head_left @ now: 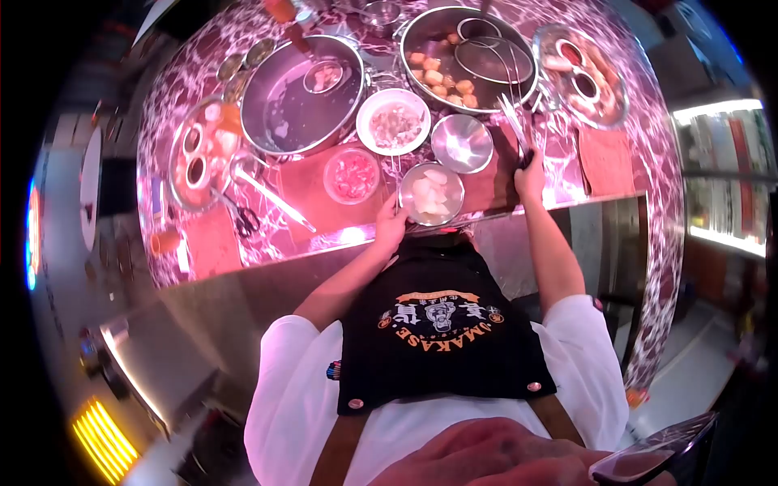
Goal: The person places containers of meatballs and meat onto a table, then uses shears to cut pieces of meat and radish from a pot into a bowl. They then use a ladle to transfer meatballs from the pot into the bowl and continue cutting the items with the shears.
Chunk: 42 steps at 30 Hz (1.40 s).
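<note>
My left hand (391, 224) grips the left rim of a small steel bowl (413, 212) that holds white chunks and sits at the near edge of the marbled counter (640, 154). Further right, my right hand (531, 180) is closed on the handle of metal tongs (512, 121). The tips of the tongs point toward a large pot (417, 32) with brown pieces in broth and wire strainers in it. An empty steel bowl (462, 143) stands between my two hands.
A white bowl of chopped food (393, 121), a small bowl of red food (352, 176), a wide pan with a glass lid (301, 95), side pots (579, 73) (203, 154), a ladle (267, 190) and scissors (243, 217) crowd the counter. A dark shiny object (656, 458) lies close to the camera.
</note>
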Tool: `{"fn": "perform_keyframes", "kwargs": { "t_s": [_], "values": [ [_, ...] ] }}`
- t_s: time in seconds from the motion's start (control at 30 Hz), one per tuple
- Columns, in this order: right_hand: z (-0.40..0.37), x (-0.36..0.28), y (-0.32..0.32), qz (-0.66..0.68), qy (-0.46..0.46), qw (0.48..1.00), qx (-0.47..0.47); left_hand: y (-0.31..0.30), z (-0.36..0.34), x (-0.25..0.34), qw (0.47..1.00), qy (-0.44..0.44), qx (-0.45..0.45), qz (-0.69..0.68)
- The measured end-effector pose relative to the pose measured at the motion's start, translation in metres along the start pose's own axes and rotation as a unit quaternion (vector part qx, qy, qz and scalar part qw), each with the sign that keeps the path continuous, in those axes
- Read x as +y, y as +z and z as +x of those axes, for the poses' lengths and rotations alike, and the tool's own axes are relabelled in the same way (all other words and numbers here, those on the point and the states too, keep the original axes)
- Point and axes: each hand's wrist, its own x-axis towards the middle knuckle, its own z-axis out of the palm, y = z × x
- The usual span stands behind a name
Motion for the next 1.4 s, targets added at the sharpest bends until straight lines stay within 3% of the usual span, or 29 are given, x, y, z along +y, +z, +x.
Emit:
{"fn": "perform_keyframes", "kwargs": {
  "t_s": [0.1, 0.17, 0.33, 0.43, 0.5, 0.57, 0.6, 0.63, 0.67, 0.7, 0.73, 0.77, 0.87, 0.93, 1.07, 1.2, 1.23, 1.3, 1.4],
  "values": [
    [0.014, 0.024, -0.02, 0.082, -0.102, 0.991, 0.029, 0.021, -0.011, -0.008, 0.994, 0.06, 0.09, -0.004],
    [0.028, 0.017, -0.055, 0.098, -0.157, 0.983, -0.006, 0.019, -0.018, -0.028, 0.987, 0.06, 0.147, 0.024],
    [0.116, -0.043, -0.094, -0.029, -0.238, 0.959, -0.149, 0.054, -0.05, -0.022, 0.942, 0.044, 0.33, 0.042],
    [0.176, -0.076, -0.077, -0.034, -0.345, 0.92, -0.185, 0.073, -0.07, -0.005, 0.928, 0.05, 0.367, 0.024],
    [0.217, -0.113, -0.074, -0.095, -0.319, 0.913, -0.238, 0.074, -0.079, -0.006, 0.925, 0.018, 0.377, 0.046],
    [0.261, -0.14, -0.062, -0.065, -0.4, 0.891, -0.204, 0.068, -0.084, -0.018, 0.92, 0.03, 0.388, 0.046],
    [0.289, -0.163, -0.055, -0.081, -0.299, 0.902, -0.302, 0.066, -0.089, -0.016, 0.924, 0.029, 0.377, 0.047],
    [0.286, -0.198, -0.075, -0.005, -0.204, 0.891, -0.405, 0.064, -0.095, -0.016, 0.925, 0.026, 0.375, 0.048],
    [0.296, -0.219, -0.073, -0.034, -0.17, 0.886, -0.43, 0.062, -0.099, -0.015, 0.929, 0.032, 0.368, 0.03],
    [0.295, -0.232, -0.071, -0.112, -0.248, 0.911, -0.309, 0.06, -0.098, -0.014, 0.932, 0.042, 0.36, 0.01],
    [0.339, -0.212, -0.031, -0.201, -0.453, 0.86, -0.122, 0.057, -0.094, -0.011, 0.934, 0.046, 0.354, 0.007],
    [0.315, -0.235, -0.052, -0.25, -0.397, 0.875, -0.119, 0.054, -0.093, -0.011, 0.929, 0.036, 0.365, 0.042],
    [0.302, -0.254, -0.059, -0.287, -0.417, 0.86, -0.067, 0.047, -0.088, -0.016, 0.921, 0.026, 0.378, 0.086],
    [0.308, -0.259, -0.054, -0.236, -0.509, 0.827, -0.027, 0.049, -0.088, -0.015, 0.916, 0.032, 0.384, 0.112],
    [0.318, -0.288, -0.047, -0.269, -0.565, 0.779, -0.051, 0.062, -0.09, -0.008, 0.916, 0.019, 0.39, 0.091],
    [0.342, -0.292, -0.011, -0.115, -0.682, 0.72, 0.058, 0.085, -0.088, -0.008, 0.896, 0.015, 0.439, 0.063],
    [0.328, -0.292, -0.017, -0.106, -0.688, 0.716, 0.051, 0.092, -0.088, -0.007, 0.881, 0.02, 0.469, 0.05],
    [0.29, -0.289, -0.052, -0.245, -0.564, 0.776, -0.137, 0.106, -0.088, -0.006, 0.859, 0.024, 0.51, 0.036],
    [0.291, -0.243, -0.045, -0.272, -0.536, 0.74, -0.302, 0.126, -0.086, -0.004, 0.838, 0.039, 0.544, 0.028]
  ]
}}
